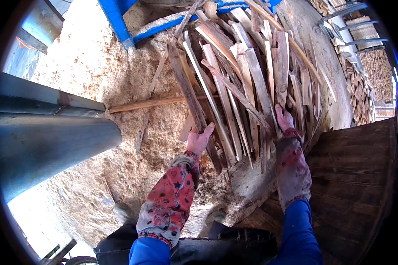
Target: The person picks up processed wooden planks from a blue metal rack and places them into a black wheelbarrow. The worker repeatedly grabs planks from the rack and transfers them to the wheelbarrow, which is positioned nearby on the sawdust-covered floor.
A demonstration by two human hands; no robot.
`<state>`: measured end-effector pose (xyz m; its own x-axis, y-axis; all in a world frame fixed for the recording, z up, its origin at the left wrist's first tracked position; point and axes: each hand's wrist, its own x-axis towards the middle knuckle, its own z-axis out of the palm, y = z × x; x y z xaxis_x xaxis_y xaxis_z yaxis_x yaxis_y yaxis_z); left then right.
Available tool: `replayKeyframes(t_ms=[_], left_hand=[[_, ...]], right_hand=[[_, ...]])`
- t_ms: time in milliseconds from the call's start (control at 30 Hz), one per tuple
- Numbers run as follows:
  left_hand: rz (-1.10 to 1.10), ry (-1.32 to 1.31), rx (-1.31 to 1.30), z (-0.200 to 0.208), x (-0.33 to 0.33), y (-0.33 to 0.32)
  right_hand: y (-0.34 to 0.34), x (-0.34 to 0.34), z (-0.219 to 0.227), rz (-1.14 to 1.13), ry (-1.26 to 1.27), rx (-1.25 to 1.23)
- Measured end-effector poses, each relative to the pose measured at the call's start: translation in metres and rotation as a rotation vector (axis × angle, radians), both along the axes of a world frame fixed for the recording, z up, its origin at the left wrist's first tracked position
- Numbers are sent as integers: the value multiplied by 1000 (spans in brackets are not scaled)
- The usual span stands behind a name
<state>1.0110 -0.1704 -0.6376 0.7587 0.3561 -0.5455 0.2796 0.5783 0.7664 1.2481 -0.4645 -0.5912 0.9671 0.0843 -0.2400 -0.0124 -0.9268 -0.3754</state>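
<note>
A loose heap of long, rough wood strips [225, 104] lies before me, pale and brown, most pointing away from me. My left hand [200, 139] is closed on a dark, bark-edged wood strip [185, 84] at the heap's left side. Its thumb shows on top, while the other fingers are partly hidden. On the right side, my right hand [284, 118] is closed around the near part of a wood strip [282, 66]; its fingers are partly covered by the wood. Red patterned sleeve covers reach both wrists.
Sawdust [88, 145] covers the ground at left. A large metal pipe [57, 152] juts in there. Blue metal bars [159, 30] stand behind the heap. Dark wooden boards [349, 172] lie at my right. Stacked firewood [358, 90] stands at the far right.
</note>
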Motion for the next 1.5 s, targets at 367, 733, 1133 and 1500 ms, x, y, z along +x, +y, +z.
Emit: replayKeyframes(t_ms=[367,733,1133,1500], left_hand=[[8,69,-236,-29,-2,-12],[-16,47,-160,-42,-32,-26],[-9,-58,-338,0,-48,-13],[-44,60,-51,39,-57,-24]], right_hand=[[-7,-29,-27,135,79,400],[33,-119,-15,284,276,130],[67,-161,12,-265,450,769],[90,-192,79,-84,463,640]])
